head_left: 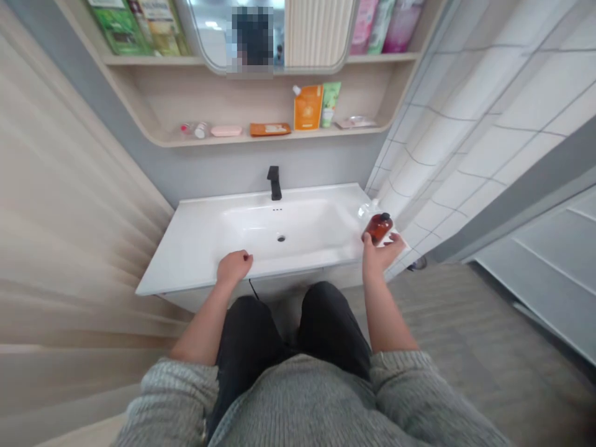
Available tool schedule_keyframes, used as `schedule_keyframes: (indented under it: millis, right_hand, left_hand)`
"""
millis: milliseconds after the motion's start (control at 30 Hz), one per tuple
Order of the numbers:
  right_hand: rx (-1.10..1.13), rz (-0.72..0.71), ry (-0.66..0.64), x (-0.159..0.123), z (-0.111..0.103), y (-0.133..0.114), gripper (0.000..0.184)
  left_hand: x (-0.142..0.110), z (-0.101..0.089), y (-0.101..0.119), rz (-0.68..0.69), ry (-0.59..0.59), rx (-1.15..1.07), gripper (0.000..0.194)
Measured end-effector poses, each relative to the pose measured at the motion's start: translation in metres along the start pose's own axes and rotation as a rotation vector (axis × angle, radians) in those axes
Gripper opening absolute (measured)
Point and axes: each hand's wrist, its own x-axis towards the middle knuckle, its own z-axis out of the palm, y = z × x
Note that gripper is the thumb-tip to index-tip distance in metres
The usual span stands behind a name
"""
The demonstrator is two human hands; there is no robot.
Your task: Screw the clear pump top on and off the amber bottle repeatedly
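At the right end of the white counter, an amber bottle (378,228) with a black cap leans to the right. My right hand (379,253) is at its near side, thumb against the left and curled fingers by the right, closed around its lower part. A clear container (367,210) is just behind the bottle, partly hidden. My left hand (234,267) is loosely closed over the front edge of the white sink (298,253), with nothing visible in its fingers.
A black faucet (274,183) rises behind the basin. Above it, a shelf (223,140) holds an orange pouch (308,108), a green tube (330,104) and several small items, below a mirror (316,37). A white tiled wall (447,143) borders the right side; a curtain (69,205) hangs left.
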Motion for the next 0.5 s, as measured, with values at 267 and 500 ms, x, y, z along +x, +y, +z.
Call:
schedule_keyframes:
  millis: [267, 500]
  right_hand:
    - [-0.098, 0.04, 0.066, 0.035, 0.019, 0.029, 0.103]
    - [-0.069, 0.019, -0.005, 0.043, 0.027, 0.044, 0.088]
  left_hand:
    - [-0.001, 0.001, 0.0, 0.002, 0.014, -0.006, 0.046]
    - [0.0, 0.002, 0.0, 0.004, 0.028, -0.004, 0.046]
